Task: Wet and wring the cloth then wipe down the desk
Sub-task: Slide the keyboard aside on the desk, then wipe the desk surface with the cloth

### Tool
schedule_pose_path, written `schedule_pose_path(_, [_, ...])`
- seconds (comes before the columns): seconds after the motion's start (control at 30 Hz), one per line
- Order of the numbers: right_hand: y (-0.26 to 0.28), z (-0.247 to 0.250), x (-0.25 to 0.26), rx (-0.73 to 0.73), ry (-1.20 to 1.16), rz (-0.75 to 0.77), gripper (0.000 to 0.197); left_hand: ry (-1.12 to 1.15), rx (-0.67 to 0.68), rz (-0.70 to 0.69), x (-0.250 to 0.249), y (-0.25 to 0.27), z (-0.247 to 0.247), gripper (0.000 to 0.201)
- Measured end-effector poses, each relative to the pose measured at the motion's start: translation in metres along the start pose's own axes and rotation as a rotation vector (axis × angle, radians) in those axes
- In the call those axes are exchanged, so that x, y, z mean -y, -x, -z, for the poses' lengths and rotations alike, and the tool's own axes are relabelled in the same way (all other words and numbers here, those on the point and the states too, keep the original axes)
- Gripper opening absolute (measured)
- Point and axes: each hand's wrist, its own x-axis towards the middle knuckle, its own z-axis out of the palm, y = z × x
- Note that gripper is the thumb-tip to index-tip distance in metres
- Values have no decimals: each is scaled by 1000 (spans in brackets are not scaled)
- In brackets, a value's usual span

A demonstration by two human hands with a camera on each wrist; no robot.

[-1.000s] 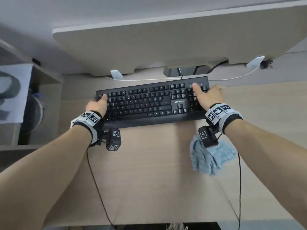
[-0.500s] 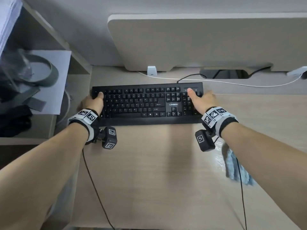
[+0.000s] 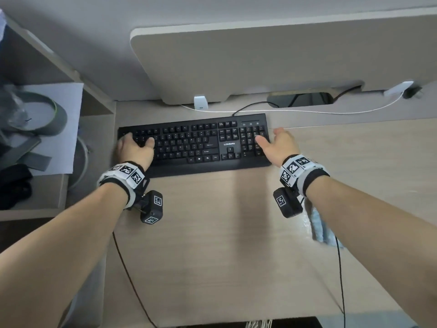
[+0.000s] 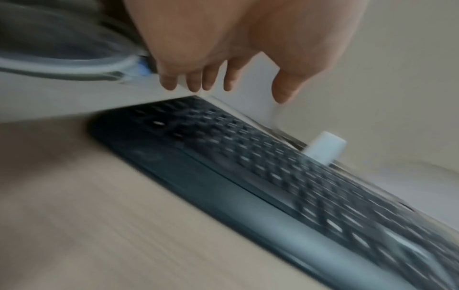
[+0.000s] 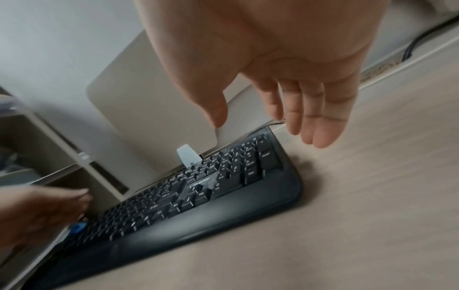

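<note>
The cloth [image 3: 319, 227] is lying on the bench [image 3: 212, 256], half hidden under the right forearm — behind the right hand [image 3: 279, 144], toward the person's body, its long axis seemingly running front to back. Both hands are being held over the ends of the keyboard [image 3: 196, 144]; the left hand [image 3: 134, 149] is well apart from the cloth. Fingers [image 5: 315, 125] are being kept loosely spread, nothing gripped — the right is nearer.
</note>
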Motion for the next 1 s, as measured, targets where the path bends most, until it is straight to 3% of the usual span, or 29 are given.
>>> schedule_pose_path(0.17, [30, 25, -51, 43, 201, -4, 41, -43, 120, -259, -50, 63, -56, 53])
schedule_pose_path(0.37, [68, 58, -119, 117, 428, -57, 50, -167, 366, -622, -110, 163, -136, 35])
schedule_pose_path(0.5, [95, 67, -161, 163, 508, -26, 52, -327, 463, -770, -124, 207, -179, 36])
schedule_pose_path(0.6, [113, 55, -186, 196, 511, -1, 57, -404, 480, -809, -133, 222, -203, 40])
schedule_pose_path(0.7, [119, 45, -203, 121, 546, 76, 59, -434, 474, -779, -145, 229, -219, 47])
schedule_pose_path(0.83, [91, 61, -229, 44, 518, 106, 47, -515, 469, -715, -156, 226, -238, 51])
schedule_pose_path(1.0, [33, 104, -259, -40, 465, 11, 45, -648, 403, -714, -174, 228, -245, 41])
